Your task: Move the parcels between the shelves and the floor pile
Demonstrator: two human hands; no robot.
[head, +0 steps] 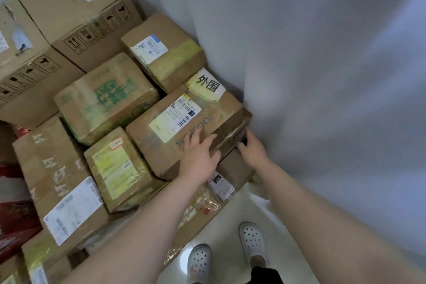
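Note:
A brown cardboard parcel (pixel 161 129) with a white shipping label and a yellow handwritten note lies on top of the floor pile, against the grey wall. My left hand (pixel 199 155) rests flat on its near top edge, fingers spread and straight. My right hand (pixel 252 148) is at the parcel's right near corner, its fingers reaching to the box's side; whether they curl under it is hidden. No shelves are in view.
Several taped cardboard parcels crowd the floor to the left, among them a green-printed box (pixel 106 97) and large cartons (pixel 69 16) behind. A grey wall (pixel 322 76) closes the right side. My white shoes (pixel 253 242) stand on pale floor near the pile.

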